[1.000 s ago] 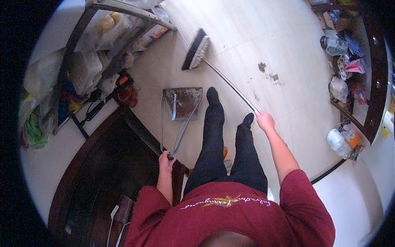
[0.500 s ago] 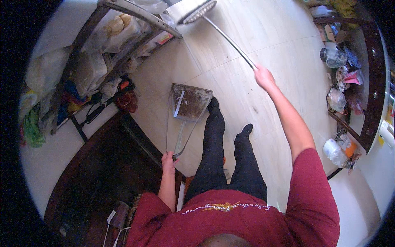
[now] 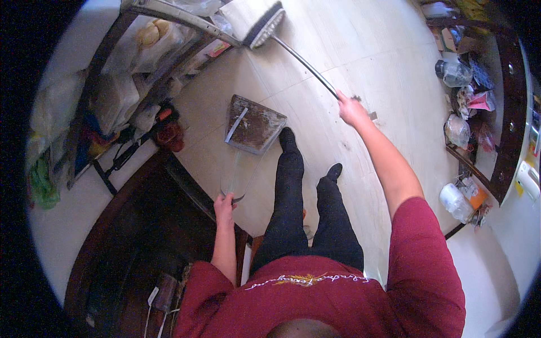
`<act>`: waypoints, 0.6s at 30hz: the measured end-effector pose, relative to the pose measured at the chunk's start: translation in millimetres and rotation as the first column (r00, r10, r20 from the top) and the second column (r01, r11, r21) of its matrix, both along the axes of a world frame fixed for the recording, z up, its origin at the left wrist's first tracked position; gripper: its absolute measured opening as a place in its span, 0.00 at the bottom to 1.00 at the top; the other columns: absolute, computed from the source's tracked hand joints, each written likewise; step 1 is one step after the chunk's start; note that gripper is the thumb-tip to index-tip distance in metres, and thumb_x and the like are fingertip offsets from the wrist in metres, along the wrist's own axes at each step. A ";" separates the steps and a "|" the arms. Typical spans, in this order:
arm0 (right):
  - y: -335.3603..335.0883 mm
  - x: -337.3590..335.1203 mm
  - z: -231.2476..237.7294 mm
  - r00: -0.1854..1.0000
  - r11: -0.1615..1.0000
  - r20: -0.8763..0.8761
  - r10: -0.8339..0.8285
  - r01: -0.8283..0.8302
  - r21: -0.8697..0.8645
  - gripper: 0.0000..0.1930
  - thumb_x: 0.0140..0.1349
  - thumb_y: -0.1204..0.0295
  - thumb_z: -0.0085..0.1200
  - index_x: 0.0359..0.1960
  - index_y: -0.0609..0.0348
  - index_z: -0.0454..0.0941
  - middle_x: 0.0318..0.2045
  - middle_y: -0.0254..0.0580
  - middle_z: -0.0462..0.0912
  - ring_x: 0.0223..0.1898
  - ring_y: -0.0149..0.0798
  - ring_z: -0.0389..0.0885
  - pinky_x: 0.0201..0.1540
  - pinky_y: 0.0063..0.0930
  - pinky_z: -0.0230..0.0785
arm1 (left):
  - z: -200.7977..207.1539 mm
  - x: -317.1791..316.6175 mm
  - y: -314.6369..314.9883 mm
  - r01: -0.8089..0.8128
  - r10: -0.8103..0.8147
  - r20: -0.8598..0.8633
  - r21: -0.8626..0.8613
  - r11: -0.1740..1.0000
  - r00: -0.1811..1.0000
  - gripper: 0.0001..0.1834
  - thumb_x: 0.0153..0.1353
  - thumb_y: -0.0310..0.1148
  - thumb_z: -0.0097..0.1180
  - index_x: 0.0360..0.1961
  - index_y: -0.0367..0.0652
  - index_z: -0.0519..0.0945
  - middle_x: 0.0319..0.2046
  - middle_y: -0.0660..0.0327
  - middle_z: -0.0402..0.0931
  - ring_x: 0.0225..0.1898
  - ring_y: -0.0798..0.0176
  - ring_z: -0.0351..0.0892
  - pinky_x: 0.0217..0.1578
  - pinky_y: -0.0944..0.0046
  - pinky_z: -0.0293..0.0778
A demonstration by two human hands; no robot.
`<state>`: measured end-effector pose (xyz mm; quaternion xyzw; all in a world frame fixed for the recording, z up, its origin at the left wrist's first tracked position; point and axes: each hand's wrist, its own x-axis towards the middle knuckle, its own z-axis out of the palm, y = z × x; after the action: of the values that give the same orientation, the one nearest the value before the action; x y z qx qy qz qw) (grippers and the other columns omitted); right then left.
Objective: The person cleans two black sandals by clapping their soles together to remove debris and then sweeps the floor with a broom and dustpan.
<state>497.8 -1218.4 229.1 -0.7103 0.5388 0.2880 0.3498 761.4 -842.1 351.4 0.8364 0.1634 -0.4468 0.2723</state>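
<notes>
Nearest you, your left grip (image 3: pixel 224 207) is curled closed on the top of the dustpan's handle, just on your side of the dustpan (image 3: pixel 255 125); the lower part of that handle is too blurred to trace. Holding it by the end likely lets you manage the pan without stooping. Your left foot (image 3: pixel 287 139) is right by the dustpan's right edge; whether they touch, you cannot tell from here. The pan's wide edge points away from you, presumably so its mouth faces the open floor (image 3: pixel 315 121), but you cannot judge whether it rests flat.

To the right of the dustpan, your right grip (image 3: pixel 350 110) is wrapped snugly round the broom (image 3: pixel 307 62), your arm outstretched, which seems to give the metal stick its long reach. A small brown scrap (image 3: pixel 372 116) lies farther right of the dustpan, just past that grip.

Beyond the dustpan, the broom's head sits near the end of the metal rack (image 3: pixel 186 19), slanted, perhaps because the stick comes at it from the right. Plastic bags (image 3: pixel 163 48) crowd the rack, beyond and left of the dustpan, leaving the floor for your feet.
</notes>
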 end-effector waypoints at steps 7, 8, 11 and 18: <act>101.7 -196.4 85.6 0.977 0.995 -0.191 -0.097 0.093 -0.033 0.23 0.58 0.62 0.37 0.58 0.32 0.53 0.32 0.55 0.76 0.34 0.54 0.75 0.38 0.47 0.66 | -2.8 14.2 -19.0 0.061 -0.061 0.011 -0.024 0.998 0.998 0.10 0.48 0.35 0.54 0.23 0.44 0.66 0.20 0.66 0.65 0.20 0.69 0.67 0.15 0.70 0.68; 122.8 -215.1 112.0 0.973 0.995 -0.209 -0.101 0.096 -0.033 0.23 0.58 0.62 0.37 0.58 0.32 0.54 0.31 0.56 0.76 0.34 0.54 0.75 0.38 0.46 0.66 | 12.5 11.6 -12.8 0.062 -0.062 0.004 -0.010 0.998 0.998 0.10 0.48 0.36 0.54 0.24 0.44 0.67 0.20 0.66 0.65 0.21 0.69 0.67 0.15 0.70 0.67; 162.0 -235.5 146.2 0.959 0.981 -0.204 -0.196 0.189 -0.051 0.22 0.59 0.61 0.37 0.57 0.33 0.57 0.29 0.57 0.76 0.33 0.55 0.75 0.37 0.46 0.67 | 3.9 28.7 -11.4 0.100 -0.101 -0.029 -0.032 0.994 0.994 0.11 0.47 0.37 0.55 0.25 0.44 0.68 0.23 0.64 0.65 0.23 0.67 0.67 0.16 0.69 0.68; 190.8 -188.8 163.8 0.951 0.959 -0.140 -0.276 0.283 0.028 0.21 0.59 0.60 0.37 0.55 0.34 0.59 0.30 0.57 0.76 0.34 0.55 0.75 0.39 0.45 0.67 | 24.4 35.5 -31.3 0.191 -0.191 0.042 -0.007 0.982 0.981 0.10 0.49 0.37 0.54 0.24 0.43 0.69 0.21 0.67 0.66 0.22 0.71 0.66 0.18 0.69 0.63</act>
<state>309.0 -1027.6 392.9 -0.5972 0.6491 0.2957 0.3668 796.9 -873.4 375.8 0.8558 0.0744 -0.4544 0.2360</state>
